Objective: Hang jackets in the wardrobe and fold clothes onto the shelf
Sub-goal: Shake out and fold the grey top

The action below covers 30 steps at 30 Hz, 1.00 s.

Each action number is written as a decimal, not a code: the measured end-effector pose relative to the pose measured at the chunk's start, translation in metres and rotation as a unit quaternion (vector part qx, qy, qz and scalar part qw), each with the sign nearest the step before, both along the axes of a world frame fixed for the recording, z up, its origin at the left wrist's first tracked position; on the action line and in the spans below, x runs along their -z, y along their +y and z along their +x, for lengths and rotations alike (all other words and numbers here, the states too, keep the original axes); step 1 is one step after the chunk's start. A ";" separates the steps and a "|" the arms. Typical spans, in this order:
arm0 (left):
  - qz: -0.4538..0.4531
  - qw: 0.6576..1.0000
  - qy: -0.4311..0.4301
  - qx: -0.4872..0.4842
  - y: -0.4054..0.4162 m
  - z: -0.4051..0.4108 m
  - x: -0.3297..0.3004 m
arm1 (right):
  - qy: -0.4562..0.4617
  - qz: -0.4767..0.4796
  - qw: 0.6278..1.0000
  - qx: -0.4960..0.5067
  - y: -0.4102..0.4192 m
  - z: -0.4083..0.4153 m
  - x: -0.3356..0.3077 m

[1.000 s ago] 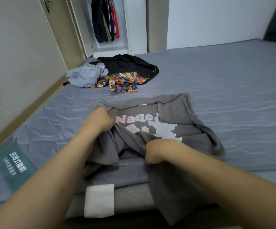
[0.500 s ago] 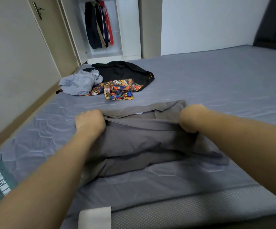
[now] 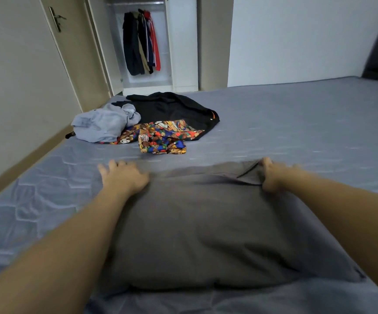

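Shirt [image 3: 206,223] now flipped print-down, flat on the bed [image 3: 296,123]. My left hand [image 3: 124,177] has let go, fingers spread; right hand [image 3: 271,175] pinches the collar edge. Folding's next.

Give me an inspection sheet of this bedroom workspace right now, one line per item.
Surface: grey quilted mattress, bare of bedding.
Job's things: grey T-shirt spread flat, plain side up; black jacket, light blue garment and colourful printed garment heaped at the far end.
Clutter: nothing seen.
Grippers: left hand flat, fingers spread, on the shirt's far left corner; right hand pinching the far right corner.
Cables: nothing seen.
Surroundings: open wardrobe with hanging jackets; door on the left.
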<state>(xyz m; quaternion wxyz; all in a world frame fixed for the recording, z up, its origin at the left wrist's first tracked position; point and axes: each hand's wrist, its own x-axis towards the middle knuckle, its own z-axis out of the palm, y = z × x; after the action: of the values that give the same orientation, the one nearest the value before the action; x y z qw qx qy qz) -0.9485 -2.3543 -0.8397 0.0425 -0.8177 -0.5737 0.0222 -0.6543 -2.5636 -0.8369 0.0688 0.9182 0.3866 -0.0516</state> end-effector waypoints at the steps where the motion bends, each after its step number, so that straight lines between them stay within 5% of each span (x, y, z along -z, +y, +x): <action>1: -0.010 1.000 -0.006 0.004 0.001 0.000 0.018 | 0.043 0.005 0.999 0.002 -0.001 0.003 0.012; 5: 0.042 0.995 -0.086 0.016 0.010 -0.002 0.052 | -0.032 0.073 0.994 -0.069 -0.002 0.026 0.021; 10: 0.128 0.986 -0.099 0.044 0.030 0.011 0.029 | -0.015 0.172 0.984 0.050 0.027 0.044 -0.005; 13: 0.068 0.995 -0.076 0.017 0.030 0.015 0.020 | -0.015 0.147 0.984 0.103 0.049 0.032 -0.004; 18: -0.056 0.972 -0.213 -0.086 0.001 -0.061 0.025 | -0.053 0.240 0.962 -0.119 0.072 -0.034 0.033; 22: -0.184 0.914 -0.341 -0.121 -0.050 -0.127 0.030 | 0.000 0.240 0.946 -0.219 0.103 -0.105 0.048; 26: -0.416 0.776 -0.455 -0.132 -0.093 -0.142 0.016 | 0.042 0.131 0.953 -0.269 0.120 -0.159 0.066; 28: -0.410 0.800 -0.422 -0.122 -0.111 -0.142 0.019 | 0.063 0.108 0.958 -0.258 0.117 -0.164 0.073; 30: -0.280 0.902 -0.315 -0.099 -0.113 -0.143 0.025 | 0.077 0.111 0.964 -0.231 0.114 -0.160 0.074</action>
<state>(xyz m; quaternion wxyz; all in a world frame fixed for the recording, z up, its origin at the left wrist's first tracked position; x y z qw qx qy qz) -1.0911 -2.4669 -0.8644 -0.3732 -0.6992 -0.6055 -0.0727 -0.8141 -2.4499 -0.9106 -0.0530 0.7989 0.5959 -0.0616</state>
